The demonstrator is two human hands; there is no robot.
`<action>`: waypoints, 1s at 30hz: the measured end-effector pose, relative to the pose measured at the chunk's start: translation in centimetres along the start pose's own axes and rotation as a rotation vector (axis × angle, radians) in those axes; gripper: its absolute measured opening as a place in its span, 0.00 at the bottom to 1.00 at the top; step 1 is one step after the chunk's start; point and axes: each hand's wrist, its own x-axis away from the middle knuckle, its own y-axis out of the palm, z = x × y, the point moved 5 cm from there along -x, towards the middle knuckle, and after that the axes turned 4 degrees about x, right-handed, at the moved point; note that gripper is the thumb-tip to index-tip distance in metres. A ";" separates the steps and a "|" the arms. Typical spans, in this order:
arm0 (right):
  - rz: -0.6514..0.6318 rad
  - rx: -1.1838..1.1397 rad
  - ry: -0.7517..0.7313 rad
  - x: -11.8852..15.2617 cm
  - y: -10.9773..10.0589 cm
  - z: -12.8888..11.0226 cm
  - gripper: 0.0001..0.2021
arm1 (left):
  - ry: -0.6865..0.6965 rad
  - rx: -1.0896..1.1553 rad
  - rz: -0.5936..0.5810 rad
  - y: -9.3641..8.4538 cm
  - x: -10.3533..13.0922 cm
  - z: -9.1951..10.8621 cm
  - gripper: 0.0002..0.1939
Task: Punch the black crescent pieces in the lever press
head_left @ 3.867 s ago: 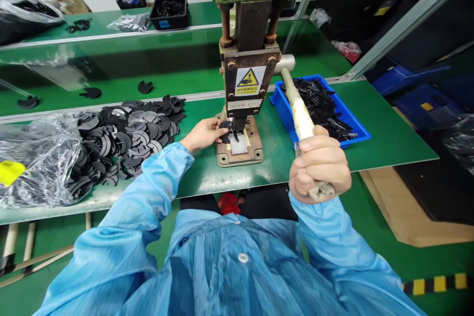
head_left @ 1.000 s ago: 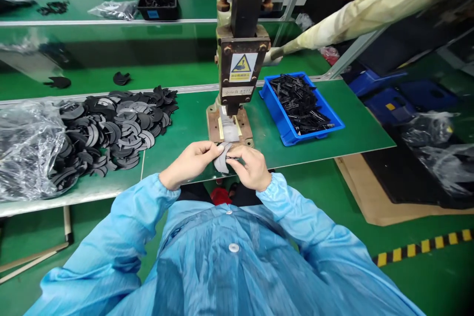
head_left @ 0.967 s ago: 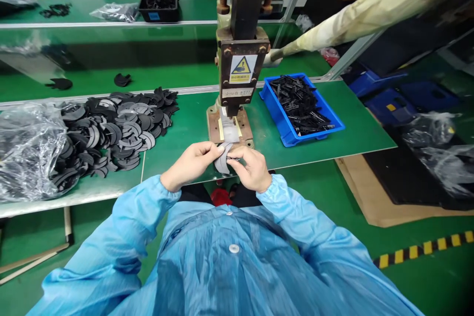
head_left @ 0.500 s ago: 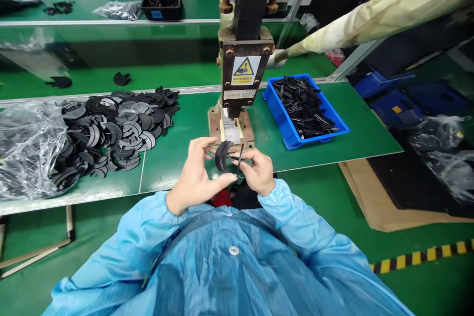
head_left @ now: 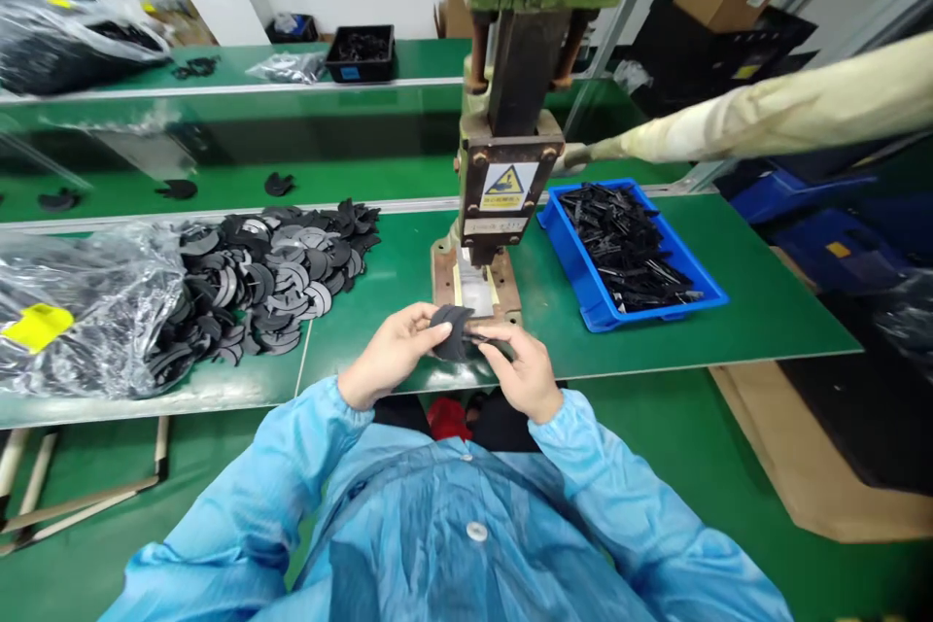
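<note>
Between thumb and fingers, my left hand (head_left: 394, 350) grips a dark curved plastic piece (head_left: 452, 332) by its left side. My right hand (head_left: 521, 369) pinches a thin black strip (head_left: 487, 340) that meets the right side of the curved piece; whether the two are joined I cannot tell. Both hands are just in front of the base (head_left: 441, 282) of a bench press (head_left: 502, 190), above the near edge of the green table (head_left: 386, 296). To their left lies a heap of similar curved pieces (head_left: 281, 277).
A blue bin (head_left: 594, 311) of thin black parts (head_left: 631, 248) stands right of the press. A clear plastic bag (head_left: 87, 311) lies by the heap. Behind, a green conveyor belt (head_left: 408, 177) carries a few loose pieces. A wrapped pale lever (head_left: 758, 107) reaches out right from the press.
The curved piece has turned to show its broad face. My left fingers, spread beside it before, have closed on it. The whole view has shifted, with the bench lower in the picture.
</note>
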 end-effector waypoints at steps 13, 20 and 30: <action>0.212 0.164 0.068 0.9 -3.9 5.1 0.05 | 0.123 -0.031 0.626 -12.0 -21.8 8.6 0.13; 0.218 0.174 0.087 0.9 -4.2 5.3 0.06 | 0.139 -0.083 0.616 -11.4 -23.9 6.1 0.12; 0.184 0.122 0.060 0.8 -4.4 4.7 0.06 | 0.310 -0.345 0.363 -8.7 -13.9 -0.9 0.08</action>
